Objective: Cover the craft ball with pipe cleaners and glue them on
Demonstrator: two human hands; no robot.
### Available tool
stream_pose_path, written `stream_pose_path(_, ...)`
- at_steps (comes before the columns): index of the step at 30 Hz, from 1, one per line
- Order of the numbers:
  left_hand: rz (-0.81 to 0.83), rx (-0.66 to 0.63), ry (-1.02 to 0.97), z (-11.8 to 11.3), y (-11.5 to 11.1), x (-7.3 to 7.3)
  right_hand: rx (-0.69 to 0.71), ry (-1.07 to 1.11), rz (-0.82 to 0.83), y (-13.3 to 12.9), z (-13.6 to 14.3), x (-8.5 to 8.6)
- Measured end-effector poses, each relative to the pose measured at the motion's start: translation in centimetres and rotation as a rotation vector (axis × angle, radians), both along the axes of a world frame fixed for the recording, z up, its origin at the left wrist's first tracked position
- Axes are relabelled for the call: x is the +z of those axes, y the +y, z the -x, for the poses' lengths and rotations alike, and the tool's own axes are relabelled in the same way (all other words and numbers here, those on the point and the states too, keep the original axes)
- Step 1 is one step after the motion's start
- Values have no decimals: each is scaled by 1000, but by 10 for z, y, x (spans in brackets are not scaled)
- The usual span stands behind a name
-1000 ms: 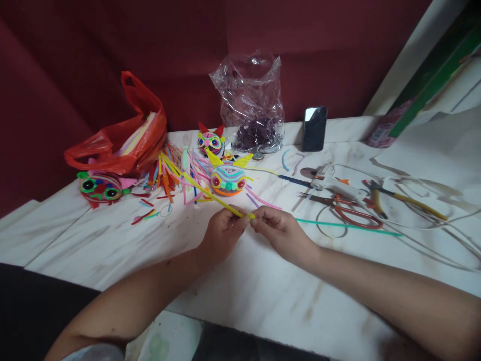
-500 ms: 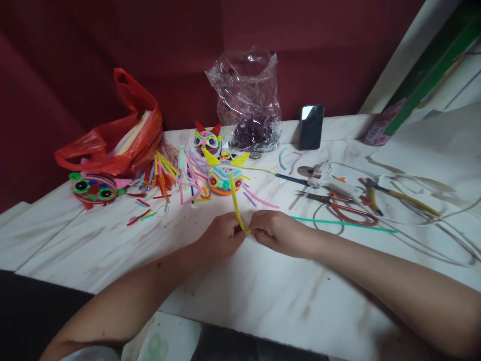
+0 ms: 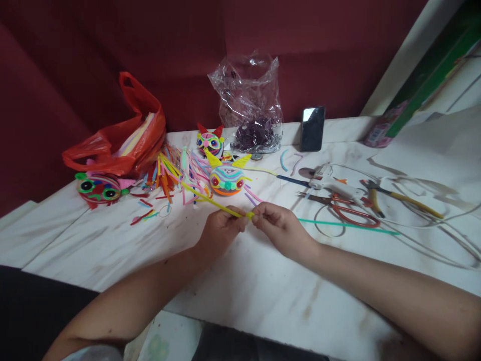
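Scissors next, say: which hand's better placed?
Right hand, probably: the scissors lie on its side, and the left hand is farther off. Both are at the yellow strip, so the right would need to let go first.

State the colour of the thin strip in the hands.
The strip is bright yellow; best seen in the head view.

Counts: bare hands (image 3: 221, 228) (image 3: 280, 226), 2; long yellow fuzzy strip (image 3: 218, 204) in them, 1. Round multicoloured fuzzy animal faces (image 3: 99, 189) (image 3: 210, 143) (image 3: 227, 180), 3. Red plastic carrier bag (image 3: 148, 145), 1; clear plastic bag (image 3: 251, 100), 1; black rectangular phone (image 3: 312, 129), 1; white glue gun (image 3: 327, 182), 1; orange-handled metal scissors (image 3: 332, 201), 1 pair; yellow-handled pliers (image 3: 417, 202), 1 pair.
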State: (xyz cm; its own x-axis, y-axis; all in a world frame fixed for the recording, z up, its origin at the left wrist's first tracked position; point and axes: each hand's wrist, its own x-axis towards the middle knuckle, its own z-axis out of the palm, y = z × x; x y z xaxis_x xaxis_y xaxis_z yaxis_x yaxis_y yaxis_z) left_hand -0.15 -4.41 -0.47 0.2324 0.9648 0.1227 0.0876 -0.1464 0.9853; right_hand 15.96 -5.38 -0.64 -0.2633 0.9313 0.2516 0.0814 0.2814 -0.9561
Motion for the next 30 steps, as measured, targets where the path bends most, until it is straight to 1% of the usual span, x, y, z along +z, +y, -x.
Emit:
stream_pose_path(3, 44, -8, -30, 2, 4, -3, 59, 17, -10, 2, -2, 0)
stream_pose_path(5, 26, -1, -14, 2, 4, -2, 49, -34, -37, 3, -3, 1)
stream_pose_path(9, -126, 1, 159, 3, 2, 10, -14, -258, -208, 5, -8, 9)
stream_pose_path(12, -212, -24, 304, 4, 2, 17, 72, -399, -300, 8, -13, 17)
stream_pose_path(14, -195, -48, 337, 5, 3, 18, 120, -441, -294, 9, -14, 18)
stream_pose_path(16, -130, -31, 266, 4, 4, 16, 99, -401, -220, 10, -13, 16)
stream_pose_path(19, -31, 48, 60, 2, 1, 9, 41, -213, -73, 7, -6, 8)
stream_pose_path(21, -30, 83, -22, -1, -2, 6, 12, -109, -13, 4, -2, 2)
stream_pose_path(23, -57, 88, -47, -2, -4, 3, -13, -61, 8, 1, 1, -1)
stream_pose_path(26, -58, 44, -12, -2, -4, 3, -10, -73, -28, 0, 0, -1)
stream_pose_path(30, -66, 23, 112, 1, 0, 6, -9, -259, -217, 5, -6, 7)
